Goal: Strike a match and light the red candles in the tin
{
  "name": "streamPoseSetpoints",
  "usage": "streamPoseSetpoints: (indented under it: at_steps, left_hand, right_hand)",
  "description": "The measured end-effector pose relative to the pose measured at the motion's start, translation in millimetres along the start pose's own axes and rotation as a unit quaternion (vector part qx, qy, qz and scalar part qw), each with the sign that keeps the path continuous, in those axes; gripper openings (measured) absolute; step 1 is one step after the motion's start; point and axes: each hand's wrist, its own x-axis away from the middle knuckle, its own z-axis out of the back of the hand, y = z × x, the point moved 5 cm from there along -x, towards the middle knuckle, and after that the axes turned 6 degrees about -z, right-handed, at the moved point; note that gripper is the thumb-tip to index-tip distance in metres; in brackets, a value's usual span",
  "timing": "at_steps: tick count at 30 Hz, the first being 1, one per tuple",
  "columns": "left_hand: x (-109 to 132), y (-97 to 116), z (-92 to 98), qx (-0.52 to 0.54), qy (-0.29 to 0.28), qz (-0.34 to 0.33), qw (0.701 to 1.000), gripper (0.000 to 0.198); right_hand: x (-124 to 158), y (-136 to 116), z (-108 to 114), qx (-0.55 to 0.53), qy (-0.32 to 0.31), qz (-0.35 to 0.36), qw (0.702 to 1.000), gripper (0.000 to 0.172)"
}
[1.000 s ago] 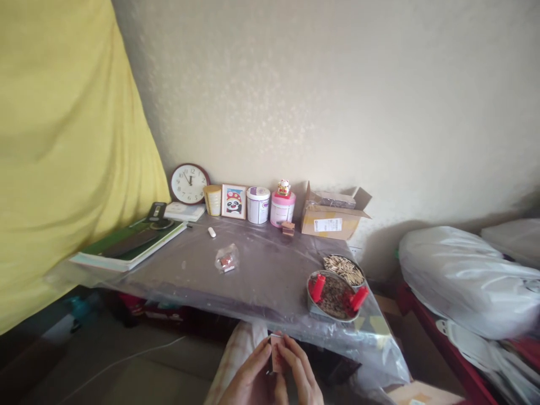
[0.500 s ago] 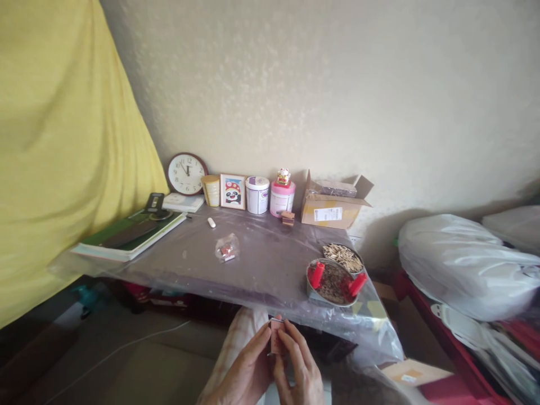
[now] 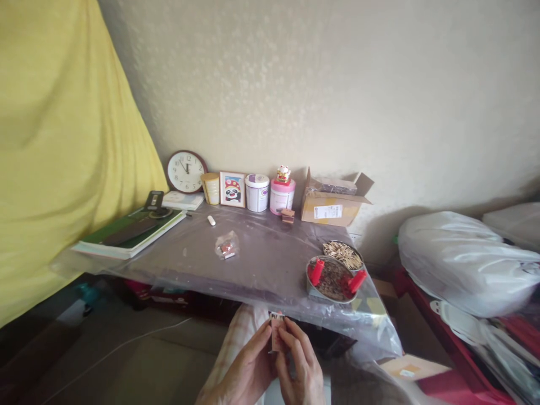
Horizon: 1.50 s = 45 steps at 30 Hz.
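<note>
Below the table's front edge, both hands hold a small pinkish matchbox (image 3: pixel 277 333) upright. My left hand (image 3: pixel 248 365) is closed round its left side, thumb along the edge. My right hand (image 3: pixel 300 360) grips it from the right, with fingertips on its front face. At the top end a short pale and reddish part sticks out; its details are too small to make out. On the table, a round tin of matchsticks (image 3: pixel 342 254) stands behind a tin of dark brown bits (image 3: pixel 333 279) with two red pieces at its rim.
A clear plastic bag (image 3: pixel 226 246) and a white stick-like piece (image 3: pixel 211 220) lie on the plastic-covered table (image 3: pixel 261 253). Along the wall stand a clock (image 3: pixel 187 171), a panda picture (image 3: pixel 233 189), two canisters (image 3: pixel 257 193) and an open carton (image 3: pixel 329 209). A green book (image 3: pixel 126 230) lies left.
More of the pale and reddish part shows above the matchbox's top end. Both hands keep their hold in nearly the same place. The view has tilted very slightly.
</note>
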Motion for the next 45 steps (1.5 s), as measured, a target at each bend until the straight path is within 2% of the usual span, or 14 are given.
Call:
streamPoseSetpoints:
  at_steps: [4,9,13,20,30,45]
  left_hand:
    - [2,3,2.7,0.009,0.012,0.001,1.000,0.024]
    - [3,3,14.1,-0.077,0.042,0.032,0.996,0.026]
    - [4,-1,18.3,-0.123,0.051,0.058,0.989,0.029]
    - [5,1,16.0,-0.138,0.059,0.045,0.988,0.025]
    - [4,4,14.9,-0.159,0.048,0.031,0.986,0.026]
    - [5,4,14.0,-0.187,0.066,0.040,0.979,0.022]
  right_hand:
    - [-12,-4,13,-0.027,-0.068,0.012,0.997,0.034]
    - [-31,7,27,-0.078,-0.064,-0.008,0.995,0.016]
    - [-38,7,25,-0.088,-0.093,0.017,0.992,0.015]
    - [-38,2,18,-0.056,-0.170,0.038,0.983,0.021]
    - [-40,-3,23,-0.050,-0.168,0.052,0.983,0.023]
    - [-42,-6,22,0.013,-0.239,0.094,0.966,0.021]
